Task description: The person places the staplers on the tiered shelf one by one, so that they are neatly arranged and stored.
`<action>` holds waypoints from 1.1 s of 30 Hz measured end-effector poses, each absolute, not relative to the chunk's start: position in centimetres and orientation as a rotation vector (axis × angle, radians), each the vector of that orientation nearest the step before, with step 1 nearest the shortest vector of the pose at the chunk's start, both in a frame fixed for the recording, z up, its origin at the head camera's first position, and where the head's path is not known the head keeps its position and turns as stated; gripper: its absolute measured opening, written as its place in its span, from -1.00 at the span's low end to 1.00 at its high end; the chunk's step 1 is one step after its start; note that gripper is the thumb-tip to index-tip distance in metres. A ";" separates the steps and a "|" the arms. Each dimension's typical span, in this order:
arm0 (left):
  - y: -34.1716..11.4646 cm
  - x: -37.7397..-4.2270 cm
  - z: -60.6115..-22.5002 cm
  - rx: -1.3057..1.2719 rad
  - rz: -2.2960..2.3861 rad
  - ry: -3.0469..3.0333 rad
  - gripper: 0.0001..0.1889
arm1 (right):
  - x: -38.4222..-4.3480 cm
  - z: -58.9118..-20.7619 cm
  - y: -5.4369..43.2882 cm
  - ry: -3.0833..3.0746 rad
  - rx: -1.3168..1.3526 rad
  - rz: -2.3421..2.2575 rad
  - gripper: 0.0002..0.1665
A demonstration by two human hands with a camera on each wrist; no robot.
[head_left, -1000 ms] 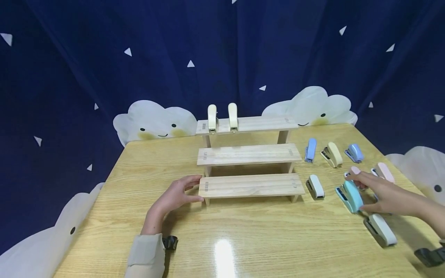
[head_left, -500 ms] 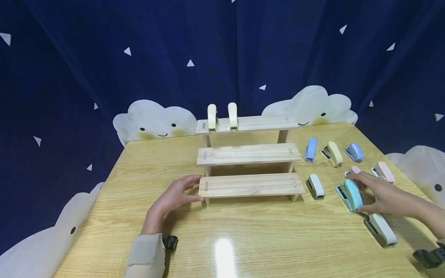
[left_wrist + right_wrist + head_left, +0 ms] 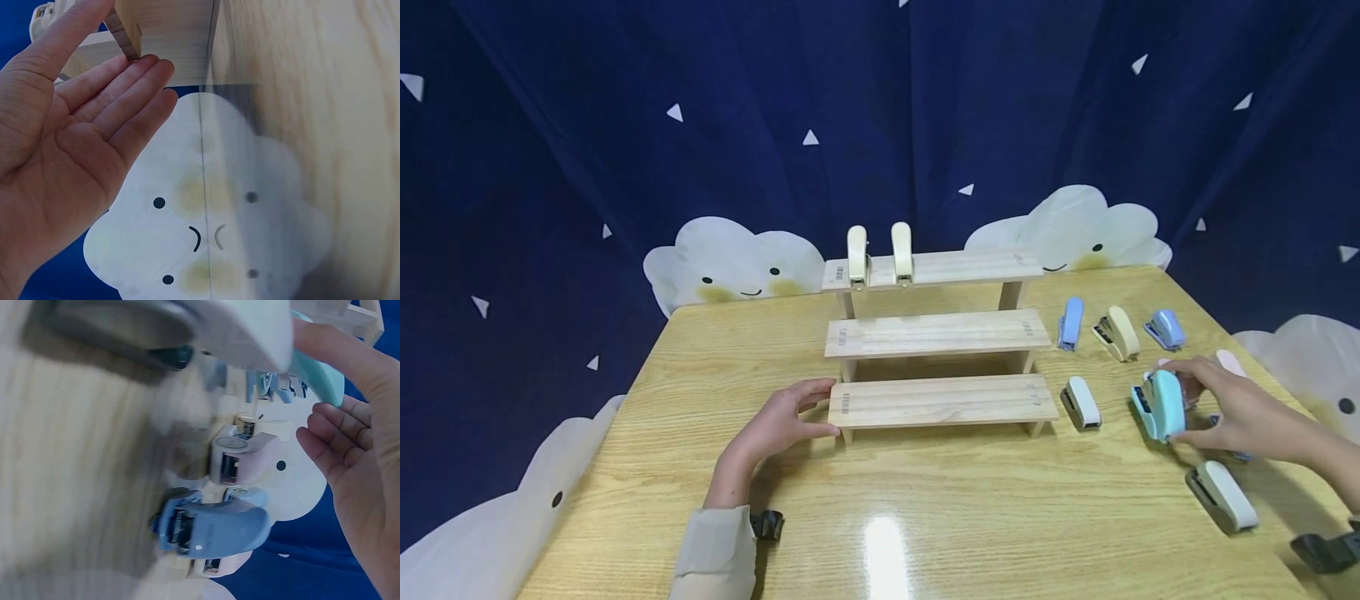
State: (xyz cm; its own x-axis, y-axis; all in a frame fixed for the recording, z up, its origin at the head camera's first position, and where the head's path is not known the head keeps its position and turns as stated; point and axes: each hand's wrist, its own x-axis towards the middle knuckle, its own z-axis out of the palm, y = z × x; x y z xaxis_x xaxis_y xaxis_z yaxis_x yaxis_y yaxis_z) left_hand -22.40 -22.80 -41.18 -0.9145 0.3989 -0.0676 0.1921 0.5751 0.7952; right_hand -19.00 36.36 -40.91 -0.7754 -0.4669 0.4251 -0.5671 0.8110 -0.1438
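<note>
In the head view my right hand grips a turquoise stapler between thumb and fingers, tilted over the right side of the table. The right wrist view shows part of that turquoise stapler behind the thumb. A three-tier wooden rack stands mid-table. Against its bottom step's left end rests my left hand, fingers fairly straight; in the left wrist view the fingertips meet the wood's edge. Two cream staplers stand on the top step, at its left.
Around the right hand lie a white stapler, another white one nearer me, a yellow one and blue ones. Pink staplers and a further blue stapler are partly covered by the right hand in the head view.
The turquoise stapler, gripped by my right hand, has shifted slightly back and right and turned more upright. My left hand and the rack stay where they were.
</note>
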 end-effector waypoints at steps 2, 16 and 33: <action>-22.8 -22.4 -41.1 0.493 1.254 2.569 -0.19 | -19.0 -40.5 36.2 -2.624 0.743 0.411 0.19; -22.8 -22.4 -41.2 0.495 1.256 2.577 -0.19 | -20.3 -37.2 34.0 -2.450 0.732 0.674 0.16; -22.7 -22.3 -41.2 0.477 1.267 2.575 -0.21 | -24.5 -32.0 27.7 -2.330 0.896 0.716 0.20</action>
State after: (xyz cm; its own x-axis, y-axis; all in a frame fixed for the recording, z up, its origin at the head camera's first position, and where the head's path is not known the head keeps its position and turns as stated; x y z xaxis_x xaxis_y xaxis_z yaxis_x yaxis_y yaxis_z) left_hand -22.25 -22.66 -41.21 -0.9201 0.3865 -0.0629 0.1859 0.5726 0.7985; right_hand -24.45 27.72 -31.97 -0.6341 -0.4317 0.6415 -0.7174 0.6379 -0.2799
